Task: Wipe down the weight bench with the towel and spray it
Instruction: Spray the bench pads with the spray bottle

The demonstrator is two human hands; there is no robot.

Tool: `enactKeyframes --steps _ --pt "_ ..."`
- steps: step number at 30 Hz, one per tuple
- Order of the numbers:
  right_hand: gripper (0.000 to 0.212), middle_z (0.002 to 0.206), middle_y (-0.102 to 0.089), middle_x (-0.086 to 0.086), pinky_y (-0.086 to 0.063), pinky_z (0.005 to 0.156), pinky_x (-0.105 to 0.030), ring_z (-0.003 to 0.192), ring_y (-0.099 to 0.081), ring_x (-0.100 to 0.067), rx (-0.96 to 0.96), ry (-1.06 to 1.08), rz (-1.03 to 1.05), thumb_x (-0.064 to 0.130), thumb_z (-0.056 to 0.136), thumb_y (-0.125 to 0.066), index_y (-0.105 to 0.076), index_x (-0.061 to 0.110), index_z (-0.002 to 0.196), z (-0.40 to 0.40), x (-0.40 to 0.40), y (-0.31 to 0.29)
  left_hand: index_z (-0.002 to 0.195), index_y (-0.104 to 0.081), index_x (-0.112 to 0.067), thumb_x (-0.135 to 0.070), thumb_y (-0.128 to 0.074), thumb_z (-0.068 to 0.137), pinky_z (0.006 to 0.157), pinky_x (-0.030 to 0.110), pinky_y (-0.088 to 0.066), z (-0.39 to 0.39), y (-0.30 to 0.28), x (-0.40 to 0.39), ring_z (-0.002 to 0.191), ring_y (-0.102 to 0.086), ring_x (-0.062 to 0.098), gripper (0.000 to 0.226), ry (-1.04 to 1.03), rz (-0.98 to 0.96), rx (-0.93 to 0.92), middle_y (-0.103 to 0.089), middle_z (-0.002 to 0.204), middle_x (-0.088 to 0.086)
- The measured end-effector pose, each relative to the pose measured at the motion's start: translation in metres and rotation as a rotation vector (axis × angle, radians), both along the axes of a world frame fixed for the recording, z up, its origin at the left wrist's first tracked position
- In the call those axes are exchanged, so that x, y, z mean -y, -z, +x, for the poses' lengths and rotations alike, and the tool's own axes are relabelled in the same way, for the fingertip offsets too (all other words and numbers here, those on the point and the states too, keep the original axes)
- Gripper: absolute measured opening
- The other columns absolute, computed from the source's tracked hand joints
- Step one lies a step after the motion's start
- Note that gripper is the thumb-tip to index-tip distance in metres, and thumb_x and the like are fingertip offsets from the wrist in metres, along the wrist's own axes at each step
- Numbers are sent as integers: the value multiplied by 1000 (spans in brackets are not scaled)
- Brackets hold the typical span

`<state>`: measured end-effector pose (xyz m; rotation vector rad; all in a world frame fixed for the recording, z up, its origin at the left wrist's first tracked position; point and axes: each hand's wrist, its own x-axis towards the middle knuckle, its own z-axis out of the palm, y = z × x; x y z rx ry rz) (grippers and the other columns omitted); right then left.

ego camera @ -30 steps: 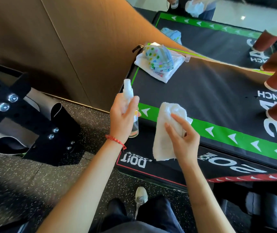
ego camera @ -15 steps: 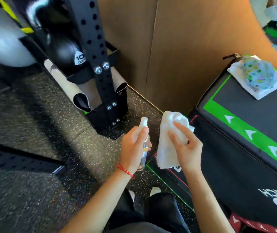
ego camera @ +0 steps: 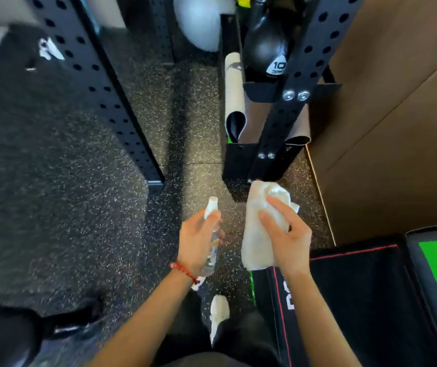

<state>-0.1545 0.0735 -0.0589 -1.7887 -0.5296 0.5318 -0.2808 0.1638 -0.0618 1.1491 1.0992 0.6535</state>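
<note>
My left hand [ego camera: 198, 241] grips a small clear spray bottle [ego camera: 211, 207] with a white cap, held upright over the speckled floor. A red cord bracelet sits on that wrist. My right hand [ego camera: 287, 241] holds a folded white towel [ego camera: 255, 235] just to the right of the bottle, the cloth hanging down from my fingers. Both hands are at mid-frame, close together but apart. No weight bench shows clearly; a dark padded shape [ego camera: 3, 337] at the lower left is too blurred to tell.
Two black perforated rack uprights [ego camera: 98, 83] [ego camera: 288, 102] stand ahead, with a black ball [ego camera: 266, 49] marked 10 and a rolled mat [ego camera: 234, 102] between them. A brown wall [ego camera: 392, 128] is at the right. Black padded boxes [ego camera: 357, 295] with green and red trim fill the lower right.
The view has swung left, away from the black boxes and toward the rack and floor. Both hands have kept their hold on the bottle and the towel.
</note>
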Motion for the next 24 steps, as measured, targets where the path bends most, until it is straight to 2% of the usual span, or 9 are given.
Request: enactKeyframes --steps 3,6,8,12,14,17,20,22,24 --pt "30 91 -56 38 -38 71 3 87 -51 22 -45 -152 -23 21 80 -70 -63 44 97 -18 -8 5 66 -57 -8 -10 -50 92 46 23 -46 -29 7 12 44 -53 9 27 -144 3 -14 -56 52 -1" --pt "32 96 -55 36 -39 80 0 91 -51 23 -66 -296 0 14 80 -70 -64 36 101 -43 -20 8 66 -57 -11 -11 -49 93 52 33 -41 -60 11 21 43 -50 14 29 -273 -10 -38 -56 47 -3" --pt "31 100 -55 35 -38 82 1 93 -50 23 -71 -402 6 11 80 -70 -65 32 103 -61 -28 9 66 -56 -10 -20 -53 89 52 33 -42 -81 12 25 43 -50 14 25 -357 -20 -33 -55 47 -2" --pt "31 104 -58 28 -33 80 3 95 -50 22 -82 -597 15 13 80 -70 -63 34 102 -98 -44 11 62 -54 -11 -40 -54 74 45 26 -41 -121 8 34 46 -48 17 32 -522 -26 8 -54 50 2" --pt "30 105 -60 25 -33 78 4 95 -51 21 -78 -672 13 15 80 -71 -64 34 103 -118 -53 11 59 -54 -12 -50 -55 76 46 27 -41 -143 6 37 45 -47 17 41 -609 -19 6 -52 49 3" --pt "31 101 -58 31 -36 75 3 93 -53 20 -70 -776 24 16 78 -73 -64 37 100 -151 -64 12 60 -54 -7 -66 -58 73 46 27 -37 -177 4 44 44 -44 16 61 -741 -34 12 -48 50 7" --pt "32 101 -58 34 -37 76 2 98 -52 18 -85 -890 14 18 80 -72 -62 44 96 -189 -69 12 56 -54 -7 -66 -55 67 47 27 -36 -214 5 51 44 -43 14 60 -853 -69 33 -48 49 5" --pt "30 102 -59 33 -38 77 2 100 -52 17 -99 -945 7 19 81 -71 -63 43 97 -216 -70 13 52 -54 -11 -68 -55 62 48 27 -39 -242 6 55 44 -45 15 58 -904 -98 24 -51 47 2" --pt "29 102 -59 31 -38 78 1 99 -52 17 -92 -984 -9 19 81 -70 -63 40 99 -246 -70 15 58 -52 -6 -73 -55 57 45 26 -40 -271 8 57 45 -46 18 67 -966 -124 36 -49 49 6"
